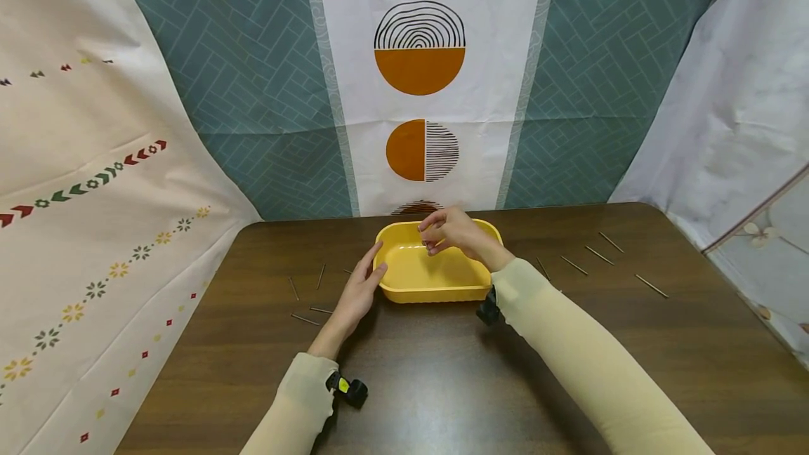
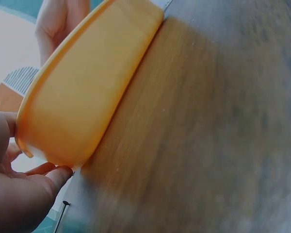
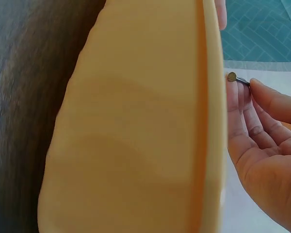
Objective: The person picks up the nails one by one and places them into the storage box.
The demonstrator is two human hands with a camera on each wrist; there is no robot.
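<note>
A yellow plastic tray [image 1: 436, 295] stands on the brown table. At its left end my left hand [image 1: 360, 288] holds it, the thumb at the rim and the fingers along the outside wall. The left wrist view shows fingertips [image 2: 63, 174] low against the tray's corner. Above the inside of the tray, my right hand [image 1: 451, 230] pinches a nail between thumb and fingertips. The round head of that nail [image 3: 232, 76] shows in the right wrist view, partly beyond the tray's rim [image 3: 214, 121].
Several loose nails [image 1: 305, 319] lie left of the tray, one [image 2: 62, 216] close by my left hand. More nails [image 1: 599, 255] are scattered to the right. Patterned cloth [image 1: 430, 104] hangs behind the table, with more cloth at both sides.
</note>
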